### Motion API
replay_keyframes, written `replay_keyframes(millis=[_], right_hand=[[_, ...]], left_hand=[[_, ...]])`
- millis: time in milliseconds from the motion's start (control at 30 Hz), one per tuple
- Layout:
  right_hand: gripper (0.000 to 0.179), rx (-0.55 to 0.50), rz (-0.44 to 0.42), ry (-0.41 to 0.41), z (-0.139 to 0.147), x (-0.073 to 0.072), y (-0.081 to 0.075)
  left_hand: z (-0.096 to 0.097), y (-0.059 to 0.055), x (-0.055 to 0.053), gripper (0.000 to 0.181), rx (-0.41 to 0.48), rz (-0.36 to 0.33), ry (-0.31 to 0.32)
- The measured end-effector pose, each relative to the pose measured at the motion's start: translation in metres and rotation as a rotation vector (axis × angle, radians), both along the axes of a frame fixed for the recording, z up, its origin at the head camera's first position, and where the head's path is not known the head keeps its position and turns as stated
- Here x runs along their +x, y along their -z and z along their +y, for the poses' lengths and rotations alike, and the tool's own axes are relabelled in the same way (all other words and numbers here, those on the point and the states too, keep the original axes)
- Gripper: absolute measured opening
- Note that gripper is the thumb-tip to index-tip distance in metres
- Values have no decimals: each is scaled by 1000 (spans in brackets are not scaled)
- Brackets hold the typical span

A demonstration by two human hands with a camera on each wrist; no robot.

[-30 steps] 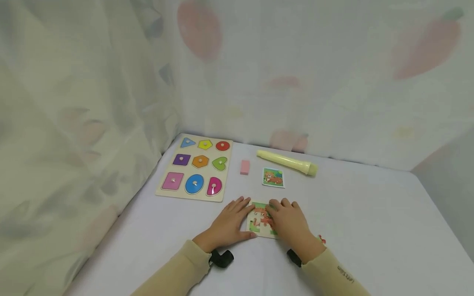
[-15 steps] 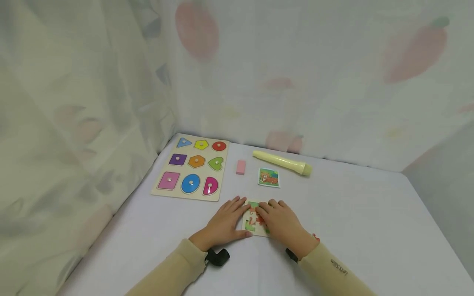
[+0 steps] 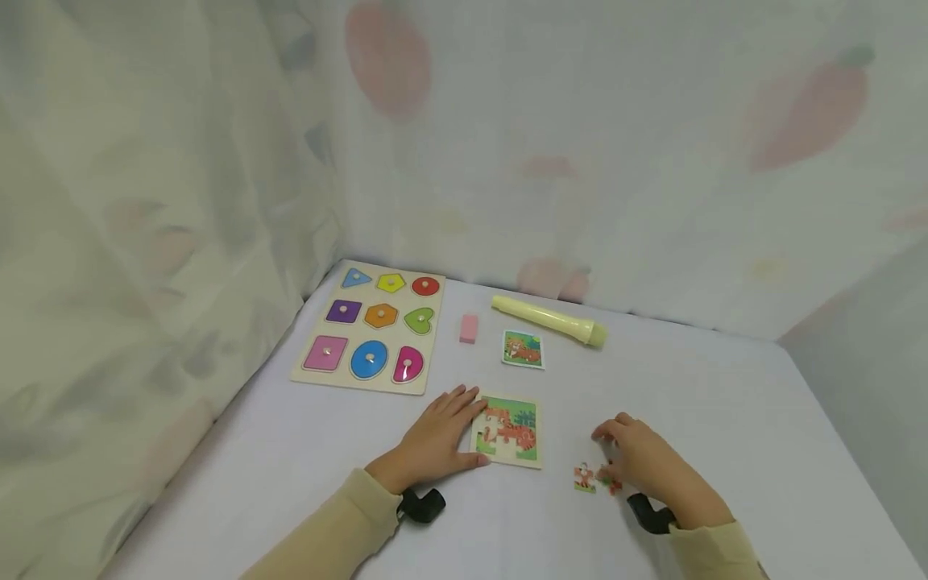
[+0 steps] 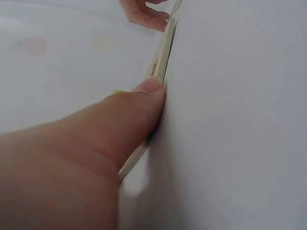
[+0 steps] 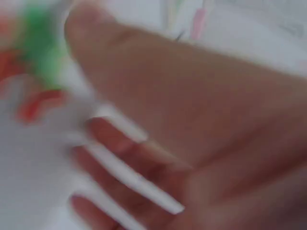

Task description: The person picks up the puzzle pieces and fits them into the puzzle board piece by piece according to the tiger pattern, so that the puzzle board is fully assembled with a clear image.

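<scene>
My left hand [image 3: 433, 441] rests at the left side of a small wooden jigsaw puzzle [image 3: 505, 449], its fingers nearly straight and its thumb at the near-left corner. The puzzle shows part of an orange animal on green, with bare wood at its lower middle. In the left wrist view, the thumb [image 4: 139, 103] presses on the board's edge. To the right, my right hand [image 3: 645, 461] hovers over loose jigsaw pieces [image 3: 584, 478], thumb and fingers apart. The right wrist view is blurred; a green and red piece [image 5: 41, 45] lies beyond the thumb tip.
A shape board [image 3: 299, 374] with knobbed coloured pieces lies at the back left. Behind the puzzle are a pink block [image 3: 469, 329], a small picture card [image 3: 523, 350] and a pale yellow tube-like stick [image 3: 547, 317]. Patterned cloth hangs at the left and back.
My right hand has left the puzzle and moved right to the loose pieces, uncovering the puzzle's right half. My left hand stays at the board. The head view has shifted slightly.
</scene>
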State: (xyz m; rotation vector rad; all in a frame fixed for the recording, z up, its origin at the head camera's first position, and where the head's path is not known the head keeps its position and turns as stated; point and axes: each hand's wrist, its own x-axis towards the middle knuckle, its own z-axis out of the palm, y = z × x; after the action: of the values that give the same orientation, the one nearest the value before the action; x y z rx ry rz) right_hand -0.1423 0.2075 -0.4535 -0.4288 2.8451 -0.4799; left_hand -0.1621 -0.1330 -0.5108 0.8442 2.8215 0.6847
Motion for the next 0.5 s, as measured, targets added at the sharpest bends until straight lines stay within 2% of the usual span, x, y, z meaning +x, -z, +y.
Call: replay_keyframes(millis=[100, 200, 300, 500], right_hand=[[42, -78, 38, -28, 9, 8, 10], [38, -116, 117, -81, 5, 14, 20], [34, -150, 139, -122, -1, 18, 25], [27, -335, -69, -96, -7, 20, 15]], left_hand=[[-1, 0, -1, 90, 11, 2, 0], [-4, 1, -2, 93, 7, 5, -13], [-6, 2, -2, 96, -13, 8, -28], [-1, 3, -3, 95, 6, 11, -1]])
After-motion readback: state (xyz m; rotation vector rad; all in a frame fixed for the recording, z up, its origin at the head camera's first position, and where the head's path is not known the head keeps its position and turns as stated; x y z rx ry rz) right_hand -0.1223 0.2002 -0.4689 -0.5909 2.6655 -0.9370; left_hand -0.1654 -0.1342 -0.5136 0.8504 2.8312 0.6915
